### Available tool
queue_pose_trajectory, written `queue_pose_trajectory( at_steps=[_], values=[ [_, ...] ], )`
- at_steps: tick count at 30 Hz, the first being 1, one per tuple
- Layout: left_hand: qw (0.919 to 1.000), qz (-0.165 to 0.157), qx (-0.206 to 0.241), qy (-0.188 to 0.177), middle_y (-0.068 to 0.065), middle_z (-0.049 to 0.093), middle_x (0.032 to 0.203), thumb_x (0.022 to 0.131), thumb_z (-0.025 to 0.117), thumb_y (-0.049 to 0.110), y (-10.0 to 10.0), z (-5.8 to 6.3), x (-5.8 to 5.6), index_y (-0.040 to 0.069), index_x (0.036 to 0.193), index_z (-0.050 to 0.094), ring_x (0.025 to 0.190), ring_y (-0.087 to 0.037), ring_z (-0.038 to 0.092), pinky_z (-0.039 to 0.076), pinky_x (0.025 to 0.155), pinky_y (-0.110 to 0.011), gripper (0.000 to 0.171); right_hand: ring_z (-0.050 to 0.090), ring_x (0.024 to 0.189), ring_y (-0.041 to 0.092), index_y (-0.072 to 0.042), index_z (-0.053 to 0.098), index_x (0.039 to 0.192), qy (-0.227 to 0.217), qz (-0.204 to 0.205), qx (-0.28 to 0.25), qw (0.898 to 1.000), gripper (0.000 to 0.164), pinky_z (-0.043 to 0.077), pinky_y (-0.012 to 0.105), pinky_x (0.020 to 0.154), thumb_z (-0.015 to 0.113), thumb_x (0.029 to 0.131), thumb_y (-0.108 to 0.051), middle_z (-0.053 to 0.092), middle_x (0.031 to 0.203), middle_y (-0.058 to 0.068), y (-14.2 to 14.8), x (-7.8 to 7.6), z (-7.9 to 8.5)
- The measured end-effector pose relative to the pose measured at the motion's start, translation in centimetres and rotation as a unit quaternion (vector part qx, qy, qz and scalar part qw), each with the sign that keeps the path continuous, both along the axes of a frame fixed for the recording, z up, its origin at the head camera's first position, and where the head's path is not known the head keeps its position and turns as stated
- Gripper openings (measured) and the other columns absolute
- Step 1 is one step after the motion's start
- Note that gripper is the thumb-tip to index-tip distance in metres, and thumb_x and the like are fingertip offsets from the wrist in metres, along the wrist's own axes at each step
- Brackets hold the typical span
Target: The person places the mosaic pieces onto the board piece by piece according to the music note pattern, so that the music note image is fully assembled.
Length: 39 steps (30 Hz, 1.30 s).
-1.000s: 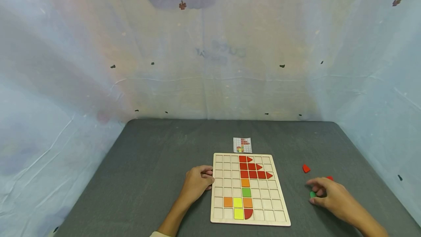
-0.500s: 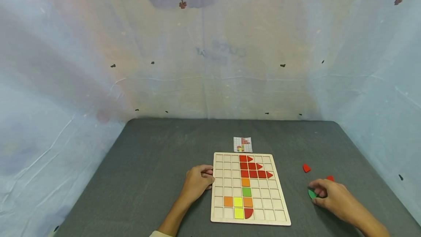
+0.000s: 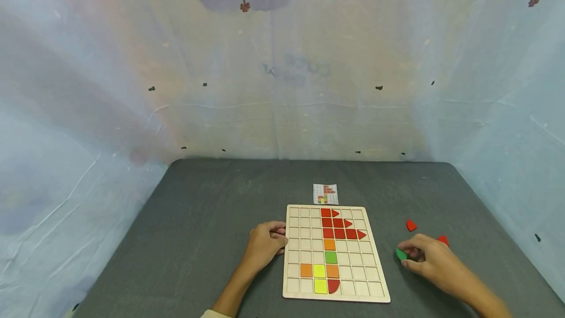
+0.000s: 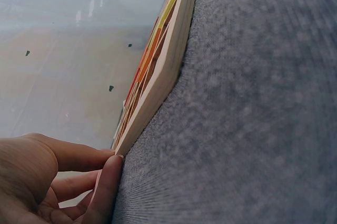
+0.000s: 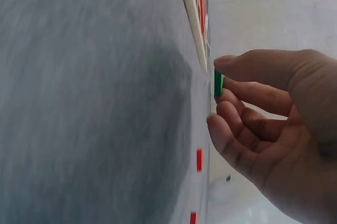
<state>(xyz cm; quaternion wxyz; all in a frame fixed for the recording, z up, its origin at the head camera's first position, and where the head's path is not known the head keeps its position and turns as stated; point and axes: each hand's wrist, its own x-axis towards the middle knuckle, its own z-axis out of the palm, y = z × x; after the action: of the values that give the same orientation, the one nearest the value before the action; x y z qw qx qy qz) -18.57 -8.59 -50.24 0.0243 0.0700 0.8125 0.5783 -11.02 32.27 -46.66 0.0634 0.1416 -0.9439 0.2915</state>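
My right hand (image 3: 430, 261) pinches a small green tile (image 3: 401, 254) with one curved edge between thumb and fingers, just right of the board. The right wrist view shows this green tile (image 5: 218, 83) edge-on, held over the grey table. My left hand (image 3: 263, 244) pinches the left edge of a wooden grid board (image 3: 304, 249). In the left wrist view, thumb and index finger (image 4: 87, 156) meet at the board's edge (image 4: 158, 84). Red, orange, green and yellow tiles sit in its cells, including a red quarter-circle tile (image 3: 333, 286) in the bottom row.
Two loose red pieces lie right of the board: one red piece (image 3: 411, 225) farther back and another red piece (image 3: 443, 240) partly behind the right hand. A small printed card (image 3: 325, 194) with a coloured pattern lies beyond the board. Pale cloth (image 3: 273, 63) encloses the grey table (image 3: 212, 200).
My right hand has taken hold of the green tile and brought it left toward the board. The left hand and the board have stayed in place.
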Motion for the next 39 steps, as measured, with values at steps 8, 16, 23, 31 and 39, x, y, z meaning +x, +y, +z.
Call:
queue_pose_trajectory(
  at_steps=[8, 16, 23, 31, 39],
  values=[
    [1.0000, -0.002, 0.002, -0.001, -0.014, 0.073, 0.105, 0.087, 0.073, -0.003, 0.0, 0.0, 0.0, -0.008, 0.123, 0.072, 0.084, -0.017, 0.070, 0.063, 0.062, -0.024, 0.036, 0.054, 0.080, 0.000, -0.013, 0.077, 0.108, -0.003, 0.072, -0.027, 0.997, 0.025, 0.049, 0.023, 0.062, 0.087, 0.086, -0.012, 0.062, 0.094, -0.013, -3.1, -1.0, 0.6],
    [1.0000, -0.002, -0.002, 0.002, -0.014, 0.073, 0.105, 0.087, 0.073, -0.003, 0.1, -0.1, 0.0, -0.008, 0.122, 0.072, 0.083, -0.017, 0.070, 0.063, 0.061, -0.024, 0.036, 0.055, 0.081, 0.004, -0.014, 0.076, 0.110, -0.040, 0.117, -0.042, 0.991, 0.022, 0.050, 0.021, 0.064, 0.084, 0.089, -0.012, 0.063, 0.099, -0.011, -6.7, -1.5, 1.0],
    [1.0000, -0.003, 0.001, 0.002, -0.015, 0.073, 0.105, 0.087, 0.074, -0.002, 0.1, -0.1, 0.0, -0.008, 0.123, 0.072, 0.084, -0.017, 0.070, 0.063, 0.062, -0.024, 0.036, 0.057, 0.085, 0.004, -0.015, 0.076, 0.108, -0.055, 0.153, -0.040, 0.986, 0.023, 0.052, 0.022, 0.068, 0.084, 0.088, -0.010, 0.064, 0.100, -0.012, -9.7, -1.9, 1.2],
    [1.0000, -0.003, 0.003, -0.002, -0.014, 0.073, 0.105, 0.087, 0.074, -0.002, 0.0, -0.2, 0.0, -0.008, 0.123, 0.072, 0.084, -0.017, 0.070, 0.063, 0.062, -0.024, 0.037, 0.058, 0.089, 0.005, -0.016, 0.077, 0.109, -0.094, 0.184, -0.043, 0.977, 0.019, 0.054, 0.023, 0.074, 0.083, 0.091, -0.014, 0.064, 0.101, -0.012, -12.8, -2.0, 1.5],
    [1.0000, -0.003, 0.004, -0.002, -0.015, 0.073, 0.104, 0.087, 0.074, -0.002, 0.0, -0.1, -0.1, -0.008, 0.123, 0.072, 0.084, -0.017, 0.070, 0.064, 0.062, -0.024, 0.036, 0.056, 0.091, 0.002, -0.016, 0.077, 0.110, -0.098, 0.209, -0.029, 0.973, 0.019, 0.054, 0.022, 0.079, 0.082, 0.092, -0.014, 0.063, 0.101, -0.014, -15.2, -2.0, 1.4]
  ],
)
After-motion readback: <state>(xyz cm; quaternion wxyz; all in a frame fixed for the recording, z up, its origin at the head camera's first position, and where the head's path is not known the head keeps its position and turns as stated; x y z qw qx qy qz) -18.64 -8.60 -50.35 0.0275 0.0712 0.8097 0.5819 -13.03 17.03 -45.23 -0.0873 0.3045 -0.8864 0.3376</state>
